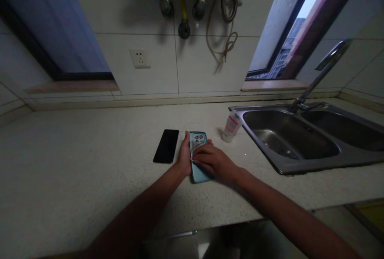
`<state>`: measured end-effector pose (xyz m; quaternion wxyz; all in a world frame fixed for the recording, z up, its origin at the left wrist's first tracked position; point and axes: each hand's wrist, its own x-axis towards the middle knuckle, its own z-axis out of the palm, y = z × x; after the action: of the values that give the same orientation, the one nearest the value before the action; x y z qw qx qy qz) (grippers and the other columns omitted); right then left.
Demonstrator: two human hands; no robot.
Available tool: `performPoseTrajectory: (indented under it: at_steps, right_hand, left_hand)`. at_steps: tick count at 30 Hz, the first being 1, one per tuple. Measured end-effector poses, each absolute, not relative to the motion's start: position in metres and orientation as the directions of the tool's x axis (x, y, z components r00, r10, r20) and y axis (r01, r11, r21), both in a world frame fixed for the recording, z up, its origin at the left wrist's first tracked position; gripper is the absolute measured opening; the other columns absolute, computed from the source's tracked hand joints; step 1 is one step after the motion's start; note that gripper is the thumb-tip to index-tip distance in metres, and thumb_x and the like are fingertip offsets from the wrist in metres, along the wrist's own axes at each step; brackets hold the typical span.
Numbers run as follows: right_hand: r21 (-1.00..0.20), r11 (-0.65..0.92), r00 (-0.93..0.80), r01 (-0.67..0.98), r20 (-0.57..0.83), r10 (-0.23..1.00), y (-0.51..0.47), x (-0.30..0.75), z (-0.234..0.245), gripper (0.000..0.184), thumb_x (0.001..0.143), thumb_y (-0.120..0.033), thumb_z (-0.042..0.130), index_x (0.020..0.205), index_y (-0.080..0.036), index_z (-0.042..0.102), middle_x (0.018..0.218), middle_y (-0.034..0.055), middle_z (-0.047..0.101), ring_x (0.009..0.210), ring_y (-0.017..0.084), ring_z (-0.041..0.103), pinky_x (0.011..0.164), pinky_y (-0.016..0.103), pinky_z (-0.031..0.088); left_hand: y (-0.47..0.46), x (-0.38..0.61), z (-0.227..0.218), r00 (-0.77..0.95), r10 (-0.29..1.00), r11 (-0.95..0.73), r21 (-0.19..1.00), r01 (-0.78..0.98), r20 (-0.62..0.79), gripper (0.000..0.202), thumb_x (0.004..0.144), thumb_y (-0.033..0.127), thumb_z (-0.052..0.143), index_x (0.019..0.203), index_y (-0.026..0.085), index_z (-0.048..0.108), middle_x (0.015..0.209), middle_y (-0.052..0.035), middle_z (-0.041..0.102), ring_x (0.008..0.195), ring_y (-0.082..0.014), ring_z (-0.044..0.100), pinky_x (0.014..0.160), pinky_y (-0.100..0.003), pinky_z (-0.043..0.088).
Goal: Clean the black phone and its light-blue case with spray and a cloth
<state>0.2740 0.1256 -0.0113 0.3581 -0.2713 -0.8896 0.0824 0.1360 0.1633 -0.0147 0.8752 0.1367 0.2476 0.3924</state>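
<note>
A light blue phone case [200, 173] is held over the counter, with its camera cutouts at the far end. My left hand [185, 156] grips the case along its left edge. Across the middle of the case lies my right hand [214, 161], fingers bent together in a pinch against its inner face. Something small and whitish shows by those fingertips, too small to name. Just left of my left hand a black phone [167, 146] lies flat, screen dark. To the right of the case stands a clear plastic cup [232, 127] with pink print, slightly tilted in the view.
A steel double sink [280, 169] with a chrome faucet [325, 63] is set into the counter [90, 171] on the right. On the tiled back wall are a socket [139, 58], hoses with valves [199, 8] and a tied cord [226, 47]. The counter's front edge runs below my forearms.
</note>
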Motion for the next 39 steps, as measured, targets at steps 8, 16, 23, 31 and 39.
performPoseTrajectory:
  at_steps: [8, 16, 23, 31, 39]
  right_hand:
    - [-0.342, 0.910, -0.784, 0.233, 0.488, 0.384, 0.120, 0.272, -0.004, 0.021, 0.099, -0.027, 0.054, 0.095, -0.020, 0.073, 0.097, 0.0078, 0.072, 0.093, 0.017, 0.066, 0.083, 0.032, 0.053]
    - [-0.264, 0.895, -0.847, 0.361, 0.310, 0.433, 0.120, 0.286, 0.013, 0.020, 0.087, -0.023, 0.063, 0.069, -0.021, 0.069, 0.071, 0.0007, 0.063, 0.075, 0.016, 0.056, 0.073, 0.031, 0.046]
    - [-0.106, 0.852, -0.813, 0.512, 0.259, 0.521, 0.119, 0.297, 0.017, 0.018, 0.081, -0.022, 0.068, 0.063, -0.022, 0.066, 0.074, 0.0023, 0.067, 0.093, 0.024, 0.056, 0.088, 0.042, 0.041]
    - [-0.010, 0.761, -0.695, 0.649, 0.401, 0.597, 0.133, 0.299, 0.006, 0.014, 0.091, -0.021, 0.065, 0.080, -0.019, 0.073, 0.084, 0.0069, 0.071, 0.087, 0.022, 0.056, 0.075, 0.036, 0.039]
    - [-0.113, 0.583, -0.389, 0.805, 0.641, 0.662, 0.145, 0.299, -0.011, 0.023, 0.099, -0.022, 0.052, 0.090, -0.016, 0.072, 0.092, 0.0122, 0.069, 0.084, 0.022, 0.060, 0.071, 0.034, 0.047]
  left_hand:
    - [0.170, 0.131, -0.016, 0.444, 0.844, 0.536, 0.466, -0.704, -0.301, 0.063, 0.095, 0.065, 0.037, 0.106, 0.011, 0.067, 0.089, -0.0162, 0.073, 0.083, -0.0267, 0.072, 0.075, -0.040, 0.057]
    - [0.169, 0.133, -0.014, 0.466, 0.832, 0.553, 0.509, -0.659, -0.301, 0.067, 0.095, 0.065, 0.034, 0.099, 0.009, 0.069, 0.088, -0.0182, 0.073, 0.078, -0.0267, 0.072, 0.072, -0.038, 0.057]
    - [0.177, 0.132, -0.018, 0.474, 0.809, 0.588, 0.437, -0.681, -0.348, 0.066, 0.094, 0.065, 0.037, 0.105, 0.009, 0.070, 0.089, -0.0181, 0.074, 0.077, -0.0290, 0.072, 0.072, -0.041, 0.057]
    - [0.174, 0.134, -0.016, 0.540, 0.754, 0.657, 0.426, -0.622, -0.374, 0.059, 0.093, 0.064, 0.040, 0.089, 0.014, 0.070, 0.074, -0.0122, 0.071, 0.066, -0.0245, 0.069, 0.065, -0.036, 0.055]
    - [0.152, 0.143, -0.011, 0.659, 0.610, 0.784, 0.456, -0.422, -0.440, 0.059, 0.091, 0.068, 0.042, 0.091, 0.015, 0.068, 0.072, -0.0112, 0.072, 0.065, -0.0254, 0.069, 0.067, -0.039, 0.056]
